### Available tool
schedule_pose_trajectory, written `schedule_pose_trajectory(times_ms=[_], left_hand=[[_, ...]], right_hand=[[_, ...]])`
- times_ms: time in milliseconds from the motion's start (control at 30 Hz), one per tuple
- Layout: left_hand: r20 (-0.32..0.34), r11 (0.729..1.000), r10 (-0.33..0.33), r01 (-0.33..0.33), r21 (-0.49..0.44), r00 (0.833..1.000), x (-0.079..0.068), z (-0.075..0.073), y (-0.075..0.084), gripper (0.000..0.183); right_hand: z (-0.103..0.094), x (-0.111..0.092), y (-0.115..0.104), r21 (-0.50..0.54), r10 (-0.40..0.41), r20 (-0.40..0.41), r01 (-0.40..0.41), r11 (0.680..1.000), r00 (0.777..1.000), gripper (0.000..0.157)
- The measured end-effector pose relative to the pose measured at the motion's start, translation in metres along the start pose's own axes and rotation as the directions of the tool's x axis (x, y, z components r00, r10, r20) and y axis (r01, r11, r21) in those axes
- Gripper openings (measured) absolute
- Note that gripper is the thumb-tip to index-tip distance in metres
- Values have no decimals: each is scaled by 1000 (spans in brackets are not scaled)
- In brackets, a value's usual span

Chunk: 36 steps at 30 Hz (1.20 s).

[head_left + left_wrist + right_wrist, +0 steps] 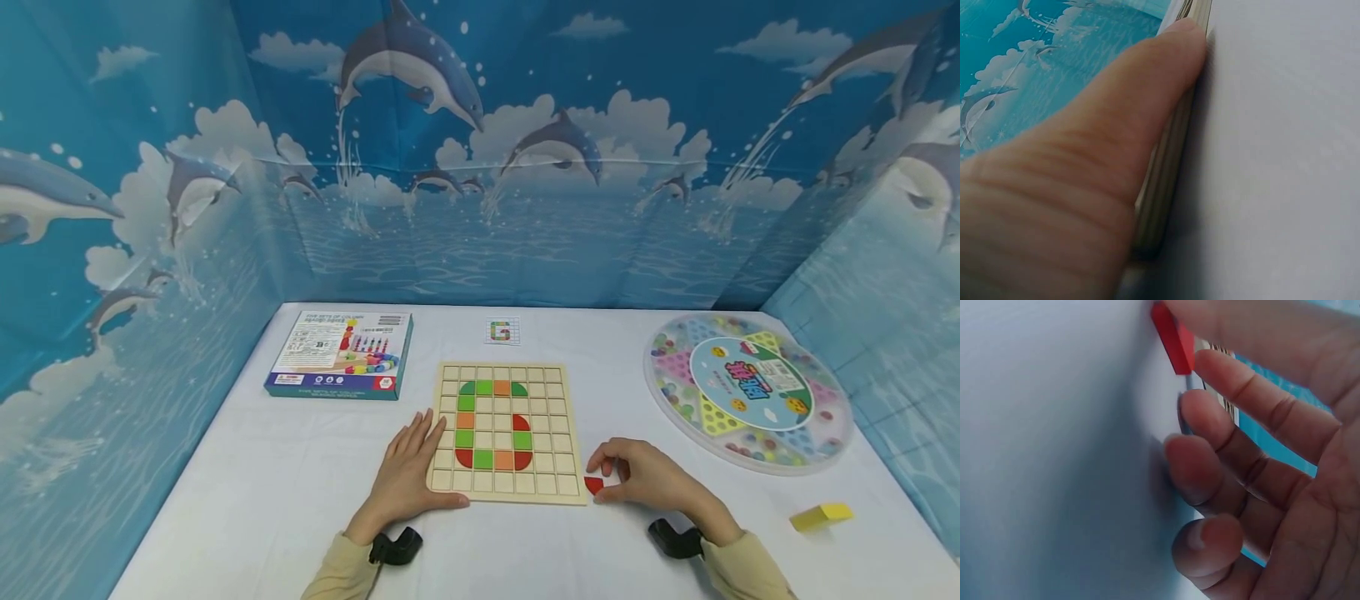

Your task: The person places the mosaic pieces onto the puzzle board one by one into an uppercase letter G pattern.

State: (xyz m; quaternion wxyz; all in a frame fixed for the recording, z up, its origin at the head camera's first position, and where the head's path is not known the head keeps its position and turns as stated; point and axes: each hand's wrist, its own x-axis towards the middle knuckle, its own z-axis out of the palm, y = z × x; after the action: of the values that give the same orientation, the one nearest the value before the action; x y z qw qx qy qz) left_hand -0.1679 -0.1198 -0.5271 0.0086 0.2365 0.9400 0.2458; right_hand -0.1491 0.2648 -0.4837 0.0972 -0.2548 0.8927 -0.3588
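A wooden grid board [551, 482] lies on the white table, with green, orange and red pieces forming a G-like outline. My left hand [407, 472] rests at its lower left corner, fingers spread over the left edge. In the left wrist view the thumb [1147, 75] lies straight along the board's side. Beside the lower right corner, my right hand [647, 477] pinches a red quarter-round piece [594, 485] between thumb and index finger. The right wrist view shows that red piece [1174, 340] at the thumb tip, the other fingers loosely curled.
A small pattern card [502, 331] with a G lies behind the board. At the back left is a flat toy box [341, 354]. A round, clear game case [750, 392] sits at the right, and a yellow block [821, 517] stands near the right front.
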Motion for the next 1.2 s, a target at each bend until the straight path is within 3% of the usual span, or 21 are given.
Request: schedule_pose_trajectory(times_ms=[233,600,1000,1200], left_hand=[[1,1000,1,-1,14,1000,0,0,-1,118],[-8,1000,8,-8,18,1000,0,1,-2,119],[-6,1000,11,-11,12,1000,0,0,0,117],[5,1000,-3,3,4,1000,1,-1,0,116]], right_hand=[[-2,0,-1,-31,50,-40,-51,998,998,23],[-2,2,-4,37,181,-59,-179,983,982,26],[-1,2,-4,43,206,-111,-202,978,972,25],[-4,5,-4,32,211,-100,-208,978,972,14]])
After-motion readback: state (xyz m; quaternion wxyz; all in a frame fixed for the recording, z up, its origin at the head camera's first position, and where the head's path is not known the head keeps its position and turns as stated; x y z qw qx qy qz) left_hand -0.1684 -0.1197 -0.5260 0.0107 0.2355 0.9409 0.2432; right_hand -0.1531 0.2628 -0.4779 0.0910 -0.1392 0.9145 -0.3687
